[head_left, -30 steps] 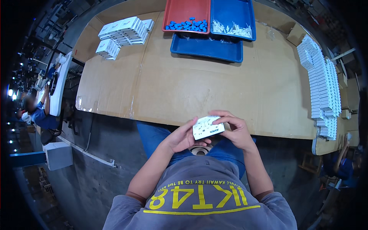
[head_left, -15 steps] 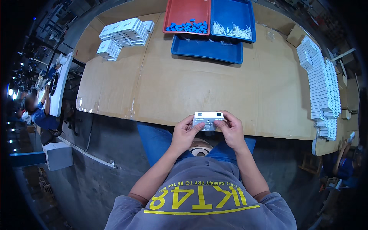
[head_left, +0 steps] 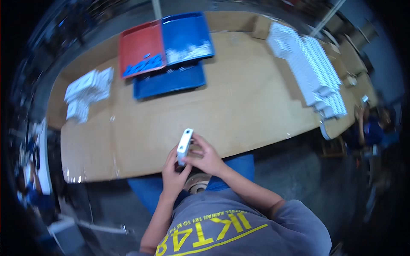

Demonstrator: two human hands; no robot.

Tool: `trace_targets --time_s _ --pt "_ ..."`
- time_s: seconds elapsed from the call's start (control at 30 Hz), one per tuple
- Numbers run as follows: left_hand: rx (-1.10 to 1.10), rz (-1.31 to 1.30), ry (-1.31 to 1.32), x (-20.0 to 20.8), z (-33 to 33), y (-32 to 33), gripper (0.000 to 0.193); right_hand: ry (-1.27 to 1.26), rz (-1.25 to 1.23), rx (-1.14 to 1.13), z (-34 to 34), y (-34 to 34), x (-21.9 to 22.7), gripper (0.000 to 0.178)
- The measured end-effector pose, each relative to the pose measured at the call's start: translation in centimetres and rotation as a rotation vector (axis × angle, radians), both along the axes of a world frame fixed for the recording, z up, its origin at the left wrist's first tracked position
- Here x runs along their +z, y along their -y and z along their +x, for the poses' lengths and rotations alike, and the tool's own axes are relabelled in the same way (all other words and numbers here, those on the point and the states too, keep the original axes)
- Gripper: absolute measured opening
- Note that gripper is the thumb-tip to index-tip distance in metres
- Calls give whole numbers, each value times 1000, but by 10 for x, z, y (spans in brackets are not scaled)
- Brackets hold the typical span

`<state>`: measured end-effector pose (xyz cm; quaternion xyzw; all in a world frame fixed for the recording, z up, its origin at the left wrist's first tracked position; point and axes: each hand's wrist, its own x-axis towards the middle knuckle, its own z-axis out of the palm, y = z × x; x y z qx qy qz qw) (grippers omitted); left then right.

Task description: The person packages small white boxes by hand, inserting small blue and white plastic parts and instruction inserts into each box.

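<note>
Above the table's near edge I hold a white rectangular plastic housing with small dark openings along its narrow face. It is turned on edge, its length running away from me. My right hand grips it from the right, thumb and fingers closed on its side. At its lower left end, the fingers of my left hand are bent around it. Some fingertips are hidden behind the housing, and motion blurs the picture a little.
Beyond lie a red tray of small blue parts, a blue tray of white parts, and another blue tray nearer. White housings stand stacked at the left and in long rows at the right. A co-worker sits far right.
The housing has turned from lying crosswise to pointing away from me, and my grip has shifted with it. My view has swung right, so trays and stacks appear further left and tilted.
</note>
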<state>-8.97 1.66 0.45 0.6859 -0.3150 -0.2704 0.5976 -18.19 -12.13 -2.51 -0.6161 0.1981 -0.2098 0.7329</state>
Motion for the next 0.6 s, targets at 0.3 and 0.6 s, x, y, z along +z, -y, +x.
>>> trace_targets --time_s 0.3,0.6 --pt "-94 21 -137 -11 -13 19 48 94 121 -57 -59 88 9 74" --pt "-308 122 -18 -21 -49 70 45 325 472 -509 -161 167 -8 64"
